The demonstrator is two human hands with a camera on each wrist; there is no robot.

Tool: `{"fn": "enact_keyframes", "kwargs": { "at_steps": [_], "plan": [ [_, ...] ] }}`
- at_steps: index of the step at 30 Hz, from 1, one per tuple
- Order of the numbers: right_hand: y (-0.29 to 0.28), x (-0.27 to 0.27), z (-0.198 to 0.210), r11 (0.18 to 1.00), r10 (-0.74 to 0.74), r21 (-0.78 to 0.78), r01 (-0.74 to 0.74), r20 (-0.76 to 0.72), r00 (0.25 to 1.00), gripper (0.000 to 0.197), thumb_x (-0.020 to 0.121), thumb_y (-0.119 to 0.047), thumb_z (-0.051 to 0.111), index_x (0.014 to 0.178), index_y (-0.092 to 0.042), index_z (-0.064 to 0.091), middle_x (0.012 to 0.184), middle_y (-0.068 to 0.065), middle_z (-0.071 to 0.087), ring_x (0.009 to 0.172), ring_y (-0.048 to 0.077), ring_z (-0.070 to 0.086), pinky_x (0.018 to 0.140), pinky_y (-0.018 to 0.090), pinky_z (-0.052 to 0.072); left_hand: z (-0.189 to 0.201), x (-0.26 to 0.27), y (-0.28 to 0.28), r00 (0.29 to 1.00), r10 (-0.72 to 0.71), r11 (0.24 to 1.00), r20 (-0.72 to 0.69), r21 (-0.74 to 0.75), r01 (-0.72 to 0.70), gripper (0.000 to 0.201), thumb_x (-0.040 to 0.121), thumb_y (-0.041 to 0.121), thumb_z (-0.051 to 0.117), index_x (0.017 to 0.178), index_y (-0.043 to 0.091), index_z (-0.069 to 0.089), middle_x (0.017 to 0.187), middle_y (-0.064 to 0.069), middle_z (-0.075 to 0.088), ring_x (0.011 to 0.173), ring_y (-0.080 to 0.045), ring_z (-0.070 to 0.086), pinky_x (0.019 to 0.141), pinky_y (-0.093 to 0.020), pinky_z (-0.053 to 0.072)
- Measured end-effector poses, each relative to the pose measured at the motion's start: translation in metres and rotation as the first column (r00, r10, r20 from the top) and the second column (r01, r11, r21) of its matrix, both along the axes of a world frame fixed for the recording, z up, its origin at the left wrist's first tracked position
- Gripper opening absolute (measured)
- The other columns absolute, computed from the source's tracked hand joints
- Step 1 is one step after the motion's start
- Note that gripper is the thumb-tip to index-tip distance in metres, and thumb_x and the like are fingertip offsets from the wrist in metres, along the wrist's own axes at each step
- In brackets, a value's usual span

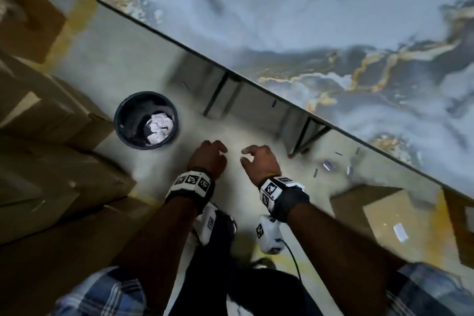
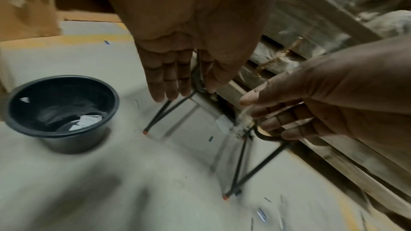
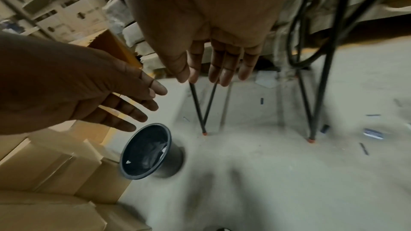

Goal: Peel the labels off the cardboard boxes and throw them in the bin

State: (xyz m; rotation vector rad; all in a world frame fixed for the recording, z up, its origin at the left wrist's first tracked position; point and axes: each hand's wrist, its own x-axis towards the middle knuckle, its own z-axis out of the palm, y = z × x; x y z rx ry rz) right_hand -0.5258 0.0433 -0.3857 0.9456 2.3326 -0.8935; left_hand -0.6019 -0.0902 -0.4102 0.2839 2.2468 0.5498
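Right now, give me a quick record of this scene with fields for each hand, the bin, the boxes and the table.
left hand: empty, fingers relaxed, above the floor
right hand: empty, fingers relaxed, beside the left hand and apart from it
bin: black, round, upright on the floor, to the left of both hands
bin contents: crumpled white labels at the bottom
cardboard boxes: stacked to the left of the bin
table: marble-pattern top on thin black legs, ahead and to the right
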Motion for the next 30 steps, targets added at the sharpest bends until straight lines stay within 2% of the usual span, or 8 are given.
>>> {"fn": "enact_keyframes", "kwargs": {
  "at_steps": [2, 7, 13, 18, 24, 30],
  "plan": [
    [0.015, 0.042, 0.013, 0.998, -0.069, 0.015, 0.069, 0.014, 0.998, 0.027, 0.095, -0.031, 0.061, 0.121, -0.028, 0.066, 0.131, 0.01, 0.052, 0.122, 0.029, 0.054, 0.1, 0.036, 0.044, 0.013, 0.031, 0.023, 0.997, -0.082, 0.996, -0.016, 0.025, 0.082, 0.025, 0.093, 0.018, 0.056, 0.118, 0.023, 0.061, 0.123, -0.011, 0.053, 0.114, -0.029, 0.055, 0.097, -0.032, 0.043],
    [0.042, 0.143, 0.034, 0.966, -0.254, 0.035, 0.255, -0.028, 0.967, 0.026, 0.094, -0.031, 0.062, 0.12, -0.027, 0.066, 0.129, 0.011, 0.052, 0.12, 0.031, 0.055, 0.1, 0.039, 0.046, 0.031, 0.115, 0.073, 0.963, -0.264, 0.963, -0.056, 0.03, 0.266, 0.026, 0.092, 0.017, 0.052, 0.115, 0.025, 0.061, 0.125, -0.011, 0.052, 0.116, -0.031, 0.054, 0.1, -0.036, 0.044],
    [0.068, 0.308, 0.058, 0.839, -0.539, 0.061, 0.54, -0.04, 0.841, 0.024, 0.095, -0.028, 0.061, 0.118, -0.028, 0.067, 0.128, 0.008, 0.052, 0.117, 0.03, 0.056, 0.096, 0.038, 0.046, 0.058, 0.255, 0.124, 0.852, -0.518, 0.854, -0.074, 0.012, 0.52, 0.026, 0.093, 0.019, 0.05, 0.116, 0.027, 0.059, 0.127, -0.007, 0.05, 0.119, -0.028, 0.052, 0.1, -0.038, 0.044],
    [0.096, 0.415, 0.076, 0.709, -0.698, 0.072, 0.701, -0.071, 0.713, 0.023, 0.095, -0.029, 0.06, 0.117, -0.028, 0.067, 0.131, 0.009, 0.051, 0.117, 0.03, 0.058, 0.096, 0.038, 0.046, 0.083, 0.348, 0.174, 0.74, -0.665, 0.741, -0.101, 0.034, 0.67, 0.026, 0.091, 0.02, 0.051, 0.114, 0.029, 0.058, 0.122, -0.005, 0.051, 0.116, -0.027, 0.052, 0.1, -0.038, 0.044],
    [0.139, 0.499, 0.085, 0.629, -0.77, 0.1, 0.771, -0.05, 0.636, 0.027, 0.096, -0.032, 0.058, 0.123, -0.028, 0.064, 0.132, 0.01, 0.049, 0.122, 0.032, 0.054, 0.1, 0.04, 0.046, 0.1, 0.417, 0.242, 0.584, -0.801, 0.587, -0.13, 0.019, 0.809, 0.027, 0.093, 0.022, 0.05, 0.118, 0.027, 0.058, 0.127, -0.007, 0.05, 0.118, -0.028, 0.052, 0.102, -0.037, 0.042],
    [0.211, 0.536, 0.074, 0.629, -0.769, 0.142, 0.764, -0.027, 0.638, 0.037, 0.095, -0.037, 0.06, 0.131, -0.025, 0.059, 0.135, 0.012, 0.049, 0.123, 0.035, 0.051, 0.1, 0.044, 0.046, 0.088, 0.44, 0.338, 0.468, -0.874, 0.473, -0.131, -0.012, 0.881, 0.032, 0.094, 0.022, 0.05, 0.125, 0.025, 0.055, 0.132, -0.01, 0.048, 0.121, -0.032, 0.051, 0.103, -0.04, 0.042]
  ]
}}
